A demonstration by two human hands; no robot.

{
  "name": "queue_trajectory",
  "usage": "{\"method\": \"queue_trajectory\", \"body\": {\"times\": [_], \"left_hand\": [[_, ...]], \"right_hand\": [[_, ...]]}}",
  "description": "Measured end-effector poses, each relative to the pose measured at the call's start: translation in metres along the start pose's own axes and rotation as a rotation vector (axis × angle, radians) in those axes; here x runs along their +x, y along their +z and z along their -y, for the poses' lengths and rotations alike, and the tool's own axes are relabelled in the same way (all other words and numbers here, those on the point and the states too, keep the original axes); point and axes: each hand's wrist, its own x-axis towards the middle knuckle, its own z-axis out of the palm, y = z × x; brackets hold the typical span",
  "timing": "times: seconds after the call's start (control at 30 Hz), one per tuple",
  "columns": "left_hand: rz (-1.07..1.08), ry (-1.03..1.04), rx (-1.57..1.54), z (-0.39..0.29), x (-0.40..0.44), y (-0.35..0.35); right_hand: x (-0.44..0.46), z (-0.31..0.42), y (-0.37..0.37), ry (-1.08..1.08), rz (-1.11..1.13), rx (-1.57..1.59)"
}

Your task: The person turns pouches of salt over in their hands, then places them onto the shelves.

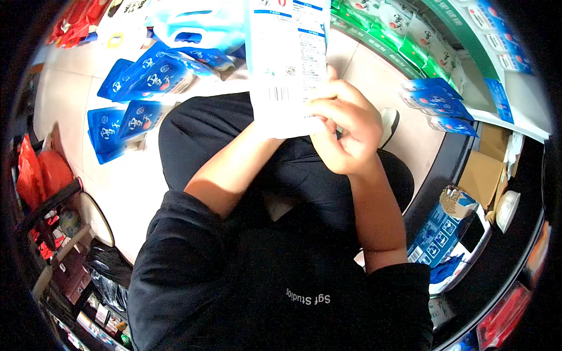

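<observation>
A white pouch (280,70) with blue print, a barcode and a small square code stands upright in front of me. Its top runs out of the picture. My right hand (350,120) grips the lower right edge, with fingers bent over the printed side. Behind the pouch my left hand is hidden; only the left forearm (234,167) shows, reaching in beneath the pouch's lower edge. Several blue pouches (146,70) lie fanned on the floor to the left. More blue pouches (126,126) are spread just below them, nearer to my knee.
Light blue jugs (196,26) stand at the top. On the right, a shelf holds green-and-white packs (404,35), and several blue pouches (439,102) lie by its edge. A cardboard box (483,175) and a blue-and-white carton (439,231) sit lower right. A chair (96,216) is at left.
</observation>
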Motion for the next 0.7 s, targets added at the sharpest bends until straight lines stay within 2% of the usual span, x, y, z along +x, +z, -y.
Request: {"method": "queue_trajectory", "body": {"times": [0.03, 0.07, 0.1, 0.13, 0.17, 0.23, 0.27, 0.33, 0.53, 0.63, 0.7], "left_hand": [[-0.115, -0.096, -0.271, -0.005, 0.001, 0.009], [-0.116, -0.095, -0.269, -0.007, 0.003, 0.006], [0.140, -0.112, -0.303, -0.010, 0.008, 0.003], [0.398, -0.129, -0.334, -0.013, 0.011, 0.002], [0.398, -0.128, -0.332, -0.013, 0.011, 0.001], [0.421, -0.346, -0.299, -0.018, 0.009, 0.017], [0.421, -0.346, -0.299, -0.019, 0.007, 0.021], [0.294, -0.374, -0.277, -0.021, 0.005, 0.025], [0.374, -0.481, -0.283, -0.023, 0.004, 0.019], [0.399, -0.413, -0.248, -0.023, 0.002, 0.027], [0.413, -0.460, -0.270, -0.024, 0.003, 0.024]], "right_hand": [[-0.001, 0.004, -0.001, 0.000, -0.001, 0.003], [-0.003, 0.008, -0.002, 0.051, 0.006, -0.009], [-0.004, 0.010, -0.003, 0.102, 0.014, -0.021], [-0.004, 0.000, 0.001, -0.079, -0.080, 0.012], [-0.004, -0.005, 0.000, -0.080, -0.080, 0.014], [-0.004, -0.009, -0.008, -0.133, -0.106, 0.001], [-0.006, -0.003, -0.011, -0.054, -0.133, -0.052], [-0.004, -0.007, -0.016, -0.029, -0.142, -0.042], [-0.006, -0.012, -0.015, -0.045, -0.164, -0.033], [-0.008, -0.012, -0.016, -0.017, -0.156, -0.020], [-0.007, -0.010, -0.016, 0.013, -0.147, -0.019]]}}
